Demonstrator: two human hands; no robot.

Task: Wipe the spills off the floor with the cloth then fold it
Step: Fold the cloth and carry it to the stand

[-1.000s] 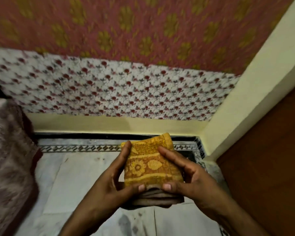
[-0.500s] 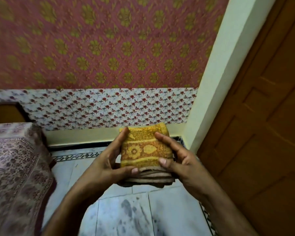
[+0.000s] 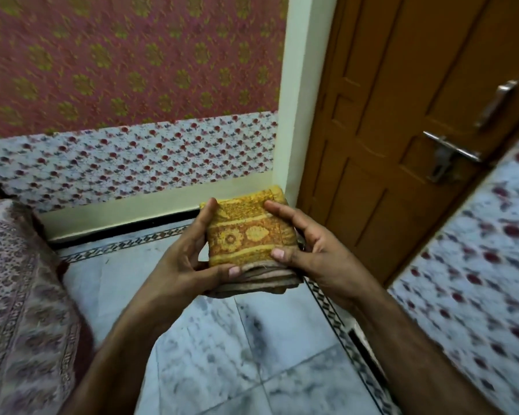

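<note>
The cloth (image 3: 247,232) is a thick folded bundle, yellow and orange with a patterned border, held up in the air at the middle of the view. My left hand (image 3: 186,259) grips its left side, thumb on the lower edge. My right hand (image 3: 309,253) grips its right side, fingers across the top and thumb on the front. Several brownish folded layers show along its lower edge. The white marble floor (image 3: 222,354) lies below, with grey smudges.
A brown wooden door (image 3: 402,130) with a metal handle (image 3: 450,151) stands at the right, beside a cream pillar (image 3: 300,100). A patterned bedspread (image 3: 21,295) fills the left. Floral wall tiles (image 3: 132,163) run behind; more tiles show at the far right.
The view has swung up and to the right, bringing the door and its handle into sight. Both hands keep the same grip on the folded cloth.
</note>
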